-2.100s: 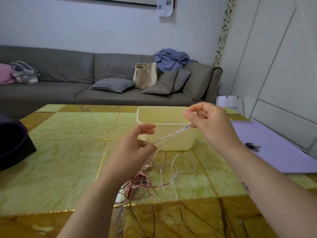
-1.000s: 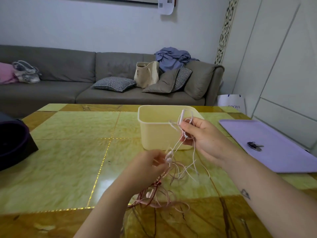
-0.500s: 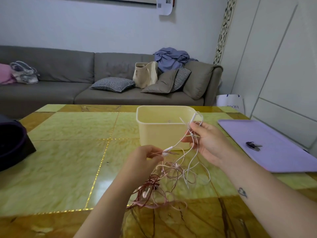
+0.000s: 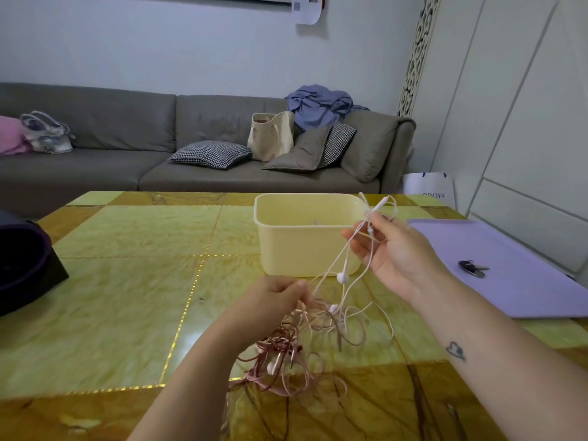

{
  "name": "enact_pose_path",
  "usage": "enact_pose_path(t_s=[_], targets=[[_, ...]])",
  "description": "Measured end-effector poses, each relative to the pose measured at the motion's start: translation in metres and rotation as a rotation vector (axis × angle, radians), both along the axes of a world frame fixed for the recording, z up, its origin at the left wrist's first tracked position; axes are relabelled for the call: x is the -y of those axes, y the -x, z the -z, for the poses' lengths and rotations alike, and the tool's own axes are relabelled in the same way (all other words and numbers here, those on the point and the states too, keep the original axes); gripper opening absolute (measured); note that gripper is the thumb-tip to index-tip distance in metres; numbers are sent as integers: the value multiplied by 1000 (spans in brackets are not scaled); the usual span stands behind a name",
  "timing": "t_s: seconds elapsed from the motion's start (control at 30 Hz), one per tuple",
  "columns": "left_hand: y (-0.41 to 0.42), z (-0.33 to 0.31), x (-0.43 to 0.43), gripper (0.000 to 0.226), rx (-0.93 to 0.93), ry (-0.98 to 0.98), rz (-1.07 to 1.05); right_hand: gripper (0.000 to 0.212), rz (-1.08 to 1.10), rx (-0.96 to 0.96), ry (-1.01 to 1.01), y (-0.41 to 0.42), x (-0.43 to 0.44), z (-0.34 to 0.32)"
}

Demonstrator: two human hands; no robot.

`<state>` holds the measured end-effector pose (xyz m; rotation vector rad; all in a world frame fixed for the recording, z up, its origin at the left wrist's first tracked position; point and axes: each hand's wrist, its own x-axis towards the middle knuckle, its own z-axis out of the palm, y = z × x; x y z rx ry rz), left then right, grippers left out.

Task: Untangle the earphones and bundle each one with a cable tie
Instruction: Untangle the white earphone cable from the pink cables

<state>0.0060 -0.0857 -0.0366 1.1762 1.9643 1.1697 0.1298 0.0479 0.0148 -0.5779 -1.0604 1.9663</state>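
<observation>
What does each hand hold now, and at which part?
Right hand holds the white earphone by its upper cable loops. Left hand pinches cables at the top of the tangle.

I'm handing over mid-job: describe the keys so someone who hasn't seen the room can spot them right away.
Start at the yellow-green marble table, then look to its right edge, where a flat lilac rectangular mat lies. The small dark bunch of keys sits alone on that mat, to the right of the pale yellow plastic tub. It is the only dark, metallic item there, clear of the tangled cables.
</observation>
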Motion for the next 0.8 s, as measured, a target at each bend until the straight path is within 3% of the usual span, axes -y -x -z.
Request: enact_pose_path(t_s=[0.1,0.2,0.4,0.47,0.57,0.67,0.73,0.8], targets=[[14,7,-1,37,-60,-16,-220,22,99,-21,29,-6,-8,-4],[21,15,1,35,-290,69,-311,21,121,71,-17,-10,-14,-1],[19,23,2,55,-643,497,-193,28,167,67,-109,-21,-21,-17],[14,23,-2,52,-640,425,-137,30,181,77,-156,-17,-22,-20],[-3,24,-11,41,-545,146,18,29,137,119,-241,-4,-14,-20],[-21,32,-15,29,-550,144,161,25,77,182,-336,2,-10,-22],[-21,38,-17,15,-589,181,173,22,-31,316,-445,1,-11,-24],[-11,42,-19,17,-597,193,120,13,-267,734,-737,-4,-9,-25]])
